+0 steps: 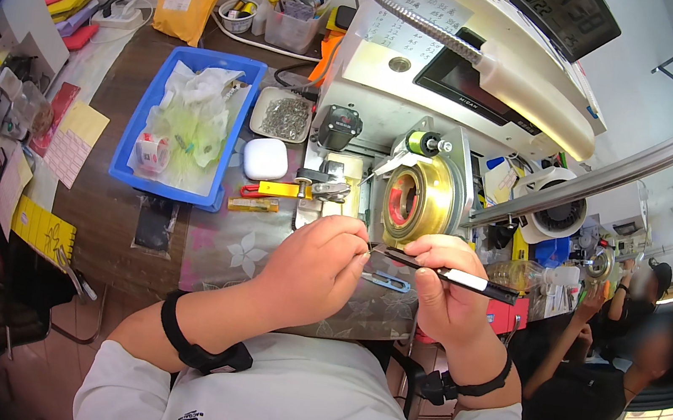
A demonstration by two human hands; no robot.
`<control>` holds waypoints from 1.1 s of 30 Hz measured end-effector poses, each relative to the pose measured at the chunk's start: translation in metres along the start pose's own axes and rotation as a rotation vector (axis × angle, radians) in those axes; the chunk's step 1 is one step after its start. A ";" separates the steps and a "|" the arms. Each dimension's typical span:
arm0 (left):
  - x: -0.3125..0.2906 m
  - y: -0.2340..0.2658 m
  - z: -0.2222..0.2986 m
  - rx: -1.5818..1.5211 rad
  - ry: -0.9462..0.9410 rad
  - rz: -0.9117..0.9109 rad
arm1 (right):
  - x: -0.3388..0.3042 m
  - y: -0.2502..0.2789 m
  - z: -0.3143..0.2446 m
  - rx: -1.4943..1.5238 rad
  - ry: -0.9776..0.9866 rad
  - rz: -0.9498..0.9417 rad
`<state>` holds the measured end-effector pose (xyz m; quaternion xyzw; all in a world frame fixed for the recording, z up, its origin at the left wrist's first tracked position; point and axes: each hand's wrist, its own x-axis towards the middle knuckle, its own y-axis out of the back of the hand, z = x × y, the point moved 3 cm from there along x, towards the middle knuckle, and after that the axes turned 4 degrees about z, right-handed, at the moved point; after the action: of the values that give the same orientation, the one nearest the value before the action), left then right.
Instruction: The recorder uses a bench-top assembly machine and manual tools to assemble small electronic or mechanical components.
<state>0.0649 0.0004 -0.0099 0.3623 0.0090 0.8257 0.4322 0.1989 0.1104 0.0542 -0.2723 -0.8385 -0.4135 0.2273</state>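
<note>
My left hand is closed in a pinch in front of the machine. Whatever its fingertips hold is too small to make out. Close by on the right, my right hand grips a slim black pen-like tool with a white band. The tool's thin tip points left, towards the left fingertips. Just beyond both hands stands a gold-coloured ring-shaped wheel with a red inner ring, mounted on the white machine. A blue-handled small tool lies on the table below the hands.
A blue tray holding a clear plastic bag is on the left. Beside it are a dish of small metal parts, a white rounded case and a yellow-handled tool. A lamp overhangs the machine. Other people sit at both sides.
</note>
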 end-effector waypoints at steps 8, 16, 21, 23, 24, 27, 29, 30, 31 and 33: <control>0.000 0.000 0.000 0.013 -0.008 -0.016 | -0.001 -0.002 0.005 0.042 -0.042 -0.010; -0.002 -0.002 0.000 -0.002 0.005 -0.031 | 0.001 -0.003 0.004 0.015 -0.064 -0.026; -0.003 -0.004 0.001 -0.010 0.064 -0.074 | 0.002 -0.006 0.005 0.025 -0.092 -0.070; -0.003 -0.004 0.001 -0.014 0.059 -0.068 | 0.003 -0.006 0.003 0.015 -0.082 -0.070; -0.003 -0.004 0.001 -0.018 0.054 -0.064 | 0.004 -0.006 0.002 0.015 -0.081 -0.070; -0.004 -0.004 0.000 -0.012 0.062 -0.069 | 0.005 -0.007 0.002 -0.016 -0.097 -0.106; -0.003 -0.004 0.001 -0.017 0.065 -0.080 | 0.005 -0.009 0.003 -0.024 -0.120 -0.132; -0.003 -0.005 0.002 -0.022 0.069 -0.090 | 0.005 -0.009 0.002 -0.026 -0.121 -0.130; -0.002 -0.005 0.002 -0.022 0.066 -0.091 | 0.006 -0.011 0.001 -0.031 -0.123 -0.118; -0.001 -0.007 0.003 -0.039 0.075 -0.091 | 0.005 -0.008 -0.002 -0.042 -0.128 -0.102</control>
<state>0.0719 0.0033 -0.0110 0.3220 0.0254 0.8183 0.4755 0.1907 0.1060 0.0536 -0.2598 -0.8553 -0.4237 0.1463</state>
